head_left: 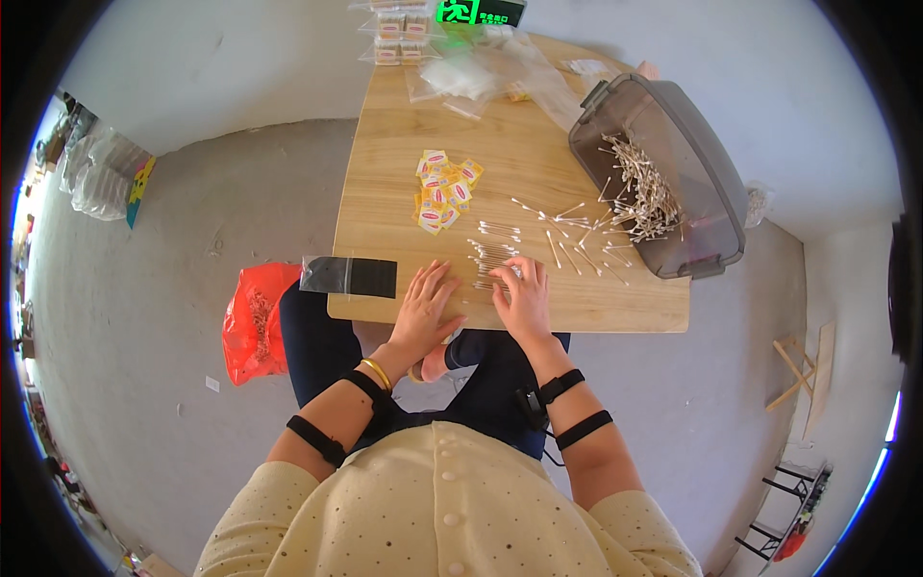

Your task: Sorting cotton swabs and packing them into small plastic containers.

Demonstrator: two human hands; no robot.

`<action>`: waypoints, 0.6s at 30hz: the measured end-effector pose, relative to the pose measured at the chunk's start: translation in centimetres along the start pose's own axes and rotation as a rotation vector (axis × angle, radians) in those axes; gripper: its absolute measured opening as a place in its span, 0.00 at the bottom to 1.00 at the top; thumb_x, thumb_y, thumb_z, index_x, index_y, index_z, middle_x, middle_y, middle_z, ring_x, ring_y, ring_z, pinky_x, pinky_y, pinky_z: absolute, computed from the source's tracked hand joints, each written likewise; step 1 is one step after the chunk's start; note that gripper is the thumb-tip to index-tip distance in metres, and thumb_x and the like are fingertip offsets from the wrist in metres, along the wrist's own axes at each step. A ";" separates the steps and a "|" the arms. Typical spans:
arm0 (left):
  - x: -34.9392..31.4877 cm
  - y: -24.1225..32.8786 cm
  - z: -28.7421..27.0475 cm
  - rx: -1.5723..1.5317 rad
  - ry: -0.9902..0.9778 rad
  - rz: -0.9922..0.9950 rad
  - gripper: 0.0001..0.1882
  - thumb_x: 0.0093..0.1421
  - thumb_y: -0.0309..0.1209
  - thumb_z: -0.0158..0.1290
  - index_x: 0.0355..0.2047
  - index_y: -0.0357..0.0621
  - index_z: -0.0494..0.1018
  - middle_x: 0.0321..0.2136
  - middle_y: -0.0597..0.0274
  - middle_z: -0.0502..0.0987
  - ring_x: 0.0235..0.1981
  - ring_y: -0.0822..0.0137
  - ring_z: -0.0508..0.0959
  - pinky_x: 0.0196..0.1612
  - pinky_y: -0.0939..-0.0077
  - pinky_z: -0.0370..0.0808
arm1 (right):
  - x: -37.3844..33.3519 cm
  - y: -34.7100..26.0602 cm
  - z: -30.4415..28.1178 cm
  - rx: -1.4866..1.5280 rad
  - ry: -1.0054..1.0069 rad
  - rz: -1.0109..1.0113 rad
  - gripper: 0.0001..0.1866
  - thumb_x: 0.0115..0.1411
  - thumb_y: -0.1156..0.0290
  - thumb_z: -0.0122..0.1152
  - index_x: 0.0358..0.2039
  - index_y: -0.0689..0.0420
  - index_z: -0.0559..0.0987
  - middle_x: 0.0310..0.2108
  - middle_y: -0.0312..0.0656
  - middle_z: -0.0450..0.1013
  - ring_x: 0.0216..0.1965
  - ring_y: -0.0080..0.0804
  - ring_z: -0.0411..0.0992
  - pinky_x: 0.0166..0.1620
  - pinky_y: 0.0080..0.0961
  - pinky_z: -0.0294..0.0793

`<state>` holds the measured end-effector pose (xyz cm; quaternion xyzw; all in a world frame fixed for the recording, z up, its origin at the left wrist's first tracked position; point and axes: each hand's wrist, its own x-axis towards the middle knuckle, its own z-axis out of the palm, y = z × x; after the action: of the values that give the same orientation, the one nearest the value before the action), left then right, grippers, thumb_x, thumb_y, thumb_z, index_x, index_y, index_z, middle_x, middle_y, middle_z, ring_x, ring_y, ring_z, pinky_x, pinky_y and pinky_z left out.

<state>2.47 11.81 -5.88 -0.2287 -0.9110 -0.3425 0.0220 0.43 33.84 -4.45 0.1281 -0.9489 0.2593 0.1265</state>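
Observation:
A row of cotton swabs (493, 252) lies side by side near the table's front edge, between my two hands. My left hand (424, 306) rests palm down at the row's left, its fingers stretched out and holding nothing. At the row's right end, my right hand (525, 302) has its fingers bent and closed on the nearest swabs; how many it grips is hidden. Loose swabs (569, 242) are scattered to the right, in front of a tipped grey plastic bin (702, 163) with a heap of swabs (642, 192) inside.
Beyond my left hand lies a pile of small yellow-and-white cards (444, 192). A clear bag with a black panel (348, 276) overhangs the table's left edge. Clear plastic bags (471, 75) and stacked packs (399, 37) sit at the back. A red bag (258, 322) stands on the floor.

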 end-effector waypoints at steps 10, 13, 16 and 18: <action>0.9 1.0 0.0 0.030 0.028 -0.067 0.34 0.49 0.38 0.69 0.55 0.46 0.70 0.61 0.50 0.65 0.66 0.44 0.61 0.67 0.48 0.59 | 0.1 0.3 -0.3 0.013 0.001 0.018 0.12 0.52 0.75 0.67 0.38 0.49 0.82 0.46 0.40 0.69 0.52 0.47 0.67 0.52 0.44 0.67; 1.4 1.2 0.2 0.021 0.054 -0.087 0.31 0.47 0.36 0.70 0.50 0.47 0.71 0.58 0.53 0.66 0.63 0.46 0.63 0.65 0.49 0.60 | -0.4 0.6 -0.6 0.015 -0.016 0.018 0.10 0.52 0.75 0.68 0.35 0.50 0.81 0.44 0.40 0.69 0.49 0.47 0.67 0.51 0.44 0.68; 1.7 1.4 0.5 0.017 0.064 -0.120 0.27 0.46 0.36 0.71 0.45 0.48 0.73 0.54 0.55 0.67 0.60 0.48 0.65 0.65 0.50 0.60 | -1.2 0.6 -1.1 0.015 -0.035 0.012 0.08 0.51 0.75 0.68 0.33 0.51 0.81 0.42 0.40 0.69 0.48 0.46 0.68 0.50 0.44 0.68; 1.9 1.4 0.7 0.018 0.071 -0.116 0.24 0.45 0.35 0.72 0.41 0.48 0.73 0.52 0.56 0.68 0.58 0.48 0.65 0.65 0.49 0.59 | -1.4 0.4 -1.3 0.012 -0.032 0.013 0.08 0.51 0.75 0.68 0.33 0.51 0.81 0.42 0.40 0.69 0.48 0.46 0.68 0.50 0.44 0.68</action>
<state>1.43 13.95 -5.15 -0.1629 -0.9243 -0.3431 0.0366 1.82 35.07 -3.99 0.1267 -0.9500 0.2637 0.1090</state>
